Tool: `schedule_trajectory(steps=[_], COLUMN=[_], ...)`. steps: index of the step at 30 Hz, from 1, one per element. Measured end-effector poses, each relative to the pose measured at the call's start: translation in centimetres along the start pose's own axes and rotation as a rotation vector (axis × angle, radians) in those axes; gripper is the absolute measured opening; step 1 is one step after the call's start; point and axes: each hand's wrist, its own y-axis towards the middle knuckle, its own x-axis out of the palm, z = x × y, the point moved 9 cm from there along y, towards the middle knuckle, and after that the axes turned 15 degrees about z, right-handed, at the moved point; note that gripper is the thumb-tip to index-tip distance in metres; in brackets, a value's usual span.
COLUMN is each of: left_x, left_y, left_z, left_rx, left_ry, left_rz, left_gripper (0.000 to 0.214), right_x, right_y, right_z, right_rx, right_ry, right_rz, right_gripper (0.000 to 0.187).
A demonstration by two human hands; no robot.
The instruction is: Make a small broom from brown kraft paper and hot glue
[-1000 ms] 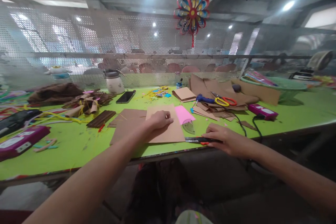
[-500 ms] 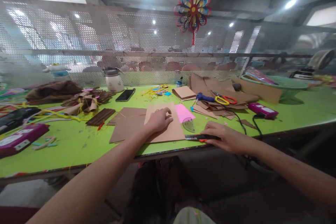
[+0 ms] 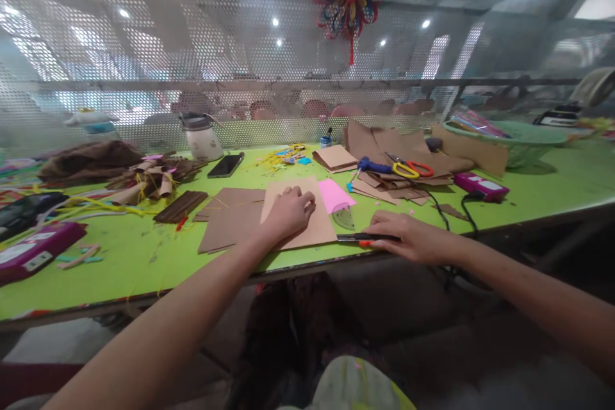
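My left hand [image 3: 289, 214] rests on a light tan sheet of card [image 3: 307, 234], with its fingers bent and apart on the surface. Brown card pieces [image 3: 225, 225] lie partly beneath that sheet, to its left. In my right hand [image 3: 401, 235], near the table's front edge, is a long thin black tool [image 3: 350, 238] with an orange-red part; its exact kind is unclear. The tool's far end meets the tan card's lower right corner. Just above it lie a clear protractor [image 3: 343, 216] and a pink paper [image 3: 334, 195].
Scissors with yellow and orange handles [image 3: 408, 170] and a blue glue gun [image 3: 372, 165] lie on stacked brown card [image 3: 401, 189]. A phone [image 3: 225, 166], a white jug [image 3: 202, 138], brown strips [image 3: 181, 207] and purple power strips [image 3: 482, 186] surround the work area on the green table [image 3: 158, 269].
The camera view has tipped down slightly. My left fingers look a little more bent on the card. My right hand keeps the black tool at the card's corner.
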Motion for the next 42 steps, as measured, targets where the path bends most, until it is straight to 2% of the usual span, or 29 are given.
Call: schedule_trajectory(steps=[11,19,26,34,42], left_x=[0.0,0.1,0.3,0.1,0.2], left_y=[-0.1,-0.2,-0.2,-0.3,-0.3], left_z=[0.2,0.2,0.1,0.1,0.0], left_rx=[0.02,0.007,-0.01,-0.025,-0.043], left_ry=[0.062,0.064,0.041,0.043,0.025], left_rz=[0.01,-0.009,-0.02,-0.025,-0.027], left_gripper=[0.033,0.031,0.029,0.029,0.028], right_x=[-0.7,0.3,0.3,1.8,2.5], right_y=[-1.6,-0.1,-0.9,1.5,2.5], right_z=[-0.2,-1.1,-1.9,-3.3,-4.5], right_rx=[0.027,-0.025,-0.009,-0.044,-0.068], right_ry=[-0.007,-0.03,-0.013,-0.035,-0.032], right_rz=[0.03,0.033,0.07,0.075,0.096], right_gripper=[0.031,0.026,0.025,0.023,0.021])
